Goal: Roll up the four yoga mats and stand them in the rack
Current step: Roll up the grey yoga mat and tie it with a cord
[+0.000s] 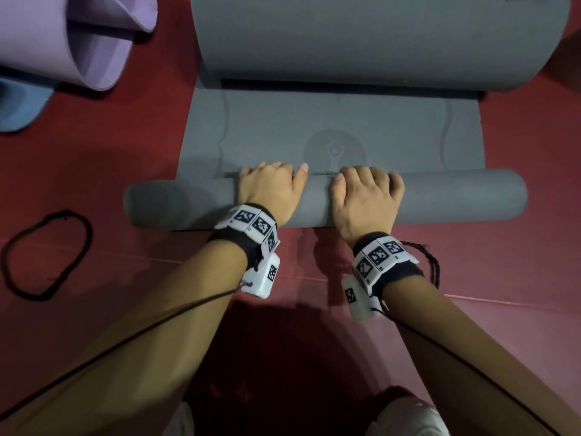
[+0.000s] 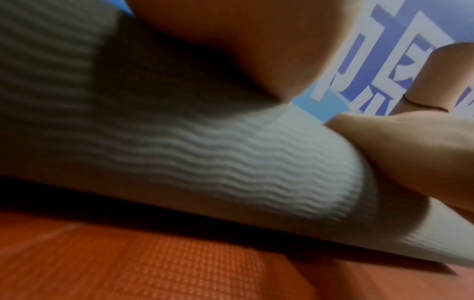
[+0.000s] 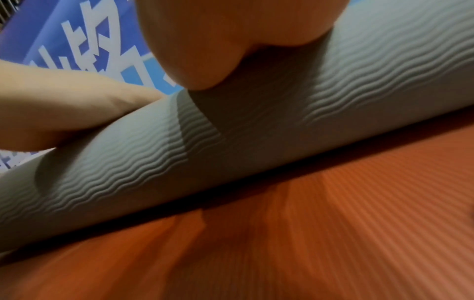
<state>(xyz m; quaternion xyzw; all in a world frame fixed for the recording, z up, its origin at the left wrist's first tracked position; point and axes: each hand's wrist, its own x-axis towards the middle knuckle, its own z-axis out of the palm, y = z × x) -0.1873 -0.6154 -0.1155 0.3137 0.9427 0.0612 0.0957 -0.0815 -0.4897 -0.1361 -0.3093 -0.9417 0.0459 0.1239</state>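
A grey yoga mat lies across the red floor, its near end wound into a tight roll. The flat stretch beyond the roll bears a round emblem, and the far end curls up in a big loose arc. My left hand and right hand sit side by side on the middle of the roll, fingers curled over its far side. Both wrist views show the roll's wavy ribbed surface under the palms; the fingertips are hidden there.
A loosely curled purple mat lies at the top left, with a blue mat below it. A black elastic loop rests on the red floor left of the roll. A blue wall with white characters stands ahead.
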